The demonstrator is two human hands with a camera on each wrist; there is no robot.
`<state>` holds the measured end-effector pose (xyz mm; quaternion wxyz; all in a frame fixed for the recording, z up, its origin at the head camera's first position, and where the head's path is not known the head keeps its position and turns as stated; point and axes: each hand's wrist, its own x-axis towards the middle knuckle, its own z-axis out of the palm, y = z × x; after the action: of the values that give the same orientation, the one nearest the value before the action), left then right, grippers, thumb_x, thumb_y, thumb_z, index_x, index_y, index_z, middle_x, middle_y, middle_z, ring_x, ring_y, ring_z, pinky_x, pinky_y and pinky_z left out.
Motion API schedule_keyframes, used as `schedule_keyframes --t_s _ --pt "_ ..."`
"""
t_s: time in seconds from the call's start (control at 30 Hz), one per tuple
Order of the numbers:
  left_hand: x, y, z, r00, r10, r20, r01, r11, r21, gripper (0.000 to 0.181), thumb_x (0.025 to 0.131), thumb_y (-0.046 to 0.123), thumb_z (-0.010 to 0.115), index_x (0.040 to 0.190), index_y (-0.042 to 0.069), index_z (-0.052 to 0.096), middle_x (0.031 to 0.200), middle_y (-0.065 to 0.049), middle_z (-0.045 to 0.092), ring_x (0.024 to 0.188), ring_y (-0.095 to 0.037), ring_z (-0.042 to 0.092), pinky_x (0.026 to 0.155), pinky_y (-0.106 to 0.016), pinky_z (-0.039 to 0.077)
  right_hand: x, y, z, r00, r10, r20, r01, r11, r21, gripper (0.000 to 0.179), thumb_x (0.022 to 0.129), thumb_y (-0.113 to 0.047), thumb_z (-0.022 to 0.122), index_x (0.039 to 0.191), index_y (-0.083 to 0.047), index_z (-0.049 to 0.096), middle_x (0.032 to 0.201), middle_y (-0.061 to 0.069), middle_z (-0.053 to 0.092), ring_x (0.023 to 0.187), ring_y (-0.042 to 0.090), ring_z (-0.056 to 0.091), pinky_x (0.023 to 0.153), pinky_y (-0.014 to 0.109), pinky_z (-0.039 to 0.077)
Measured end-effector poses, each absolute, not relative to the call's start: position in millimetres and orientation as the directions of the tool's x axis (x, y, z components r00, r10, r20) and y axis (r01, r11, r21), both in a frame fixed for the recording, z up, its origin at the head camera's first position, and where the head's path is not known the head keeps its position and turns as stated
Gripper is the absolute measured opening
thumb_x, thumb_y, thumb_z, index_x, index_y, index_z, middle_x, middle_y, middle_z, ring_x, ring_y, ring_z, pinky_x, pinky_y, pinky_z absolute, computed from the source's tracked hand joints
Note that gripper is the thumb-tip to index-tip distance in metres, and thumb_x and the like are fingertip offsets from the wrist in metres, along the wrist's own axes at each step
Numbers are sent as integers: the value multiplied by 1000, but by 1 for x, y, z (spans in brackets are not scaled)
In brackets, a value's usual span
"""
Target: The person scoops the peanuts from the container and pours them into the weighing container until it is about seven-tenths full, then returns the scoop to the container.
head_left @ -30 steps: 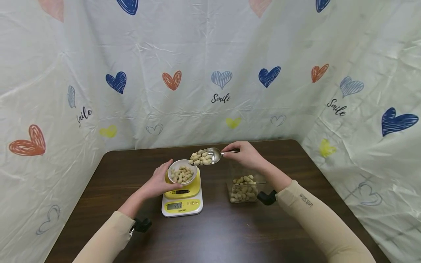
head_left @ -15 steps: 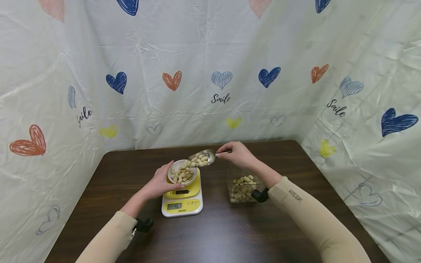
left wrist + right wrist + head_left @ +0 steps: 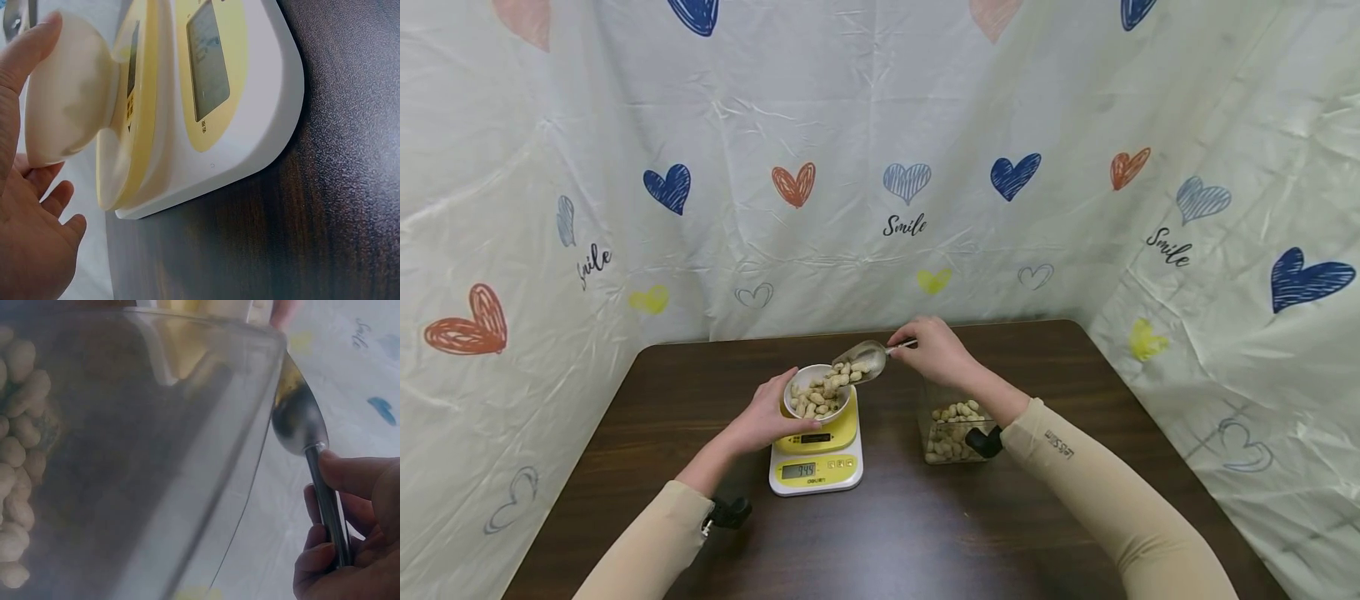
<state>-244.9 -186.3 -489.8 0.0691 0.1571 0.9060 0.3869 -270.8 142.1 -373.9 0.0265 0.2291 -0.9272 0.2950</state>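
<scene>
My left hand (image 3: 765, 417) holds a white bowl (image 3: 72, 94), thumb and fingers on opposite sides of it. The bowl sits on the yellow platform of a kitchen scale (image 3: 817, 472), with peanuts in shell (image 3: 812, 405) inside. The thumb of my right hand (image 3: 936, 353) and its curled fingers grip the handle of a metal scoop (image 3: 874, 355). Its mouth tilts down over the bowl's right rim, and peanuts slide off it. In the right wrist view the scoop (image 3: 300, 415) is partly hidden behind a clear container's wall.
A clear container (image 3: 934, 397) of peanuts stands right of the scale, below my right forearm. The dark wooden table (image 3: 887, 542) carries everything. A white curtain (image 3: 842, 108) printed with hearts hangs behind and at both sides.
My right hand has moved left and tipped the scoop further. Peanuts have gone from it into the bowl. The scale's reading has changed from 46.1 to a higher figure. The left hand stays put.
</scene>
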Motion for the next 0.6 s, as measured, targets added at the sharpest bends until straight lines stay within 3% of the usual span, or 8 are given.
schedule_keyframes --t_s 0.6 --pt "-244 -186 -490 -942 337 -3 227 641 733 119 76 58 86 163 9 22 161 -22 28 148 -41 20 112 -64 28 -269 149 -365 -898 -395 193 -433 718 -544 20 98 -21 73 113 -11 79 112 3 70 110 25 61 91 44 50"
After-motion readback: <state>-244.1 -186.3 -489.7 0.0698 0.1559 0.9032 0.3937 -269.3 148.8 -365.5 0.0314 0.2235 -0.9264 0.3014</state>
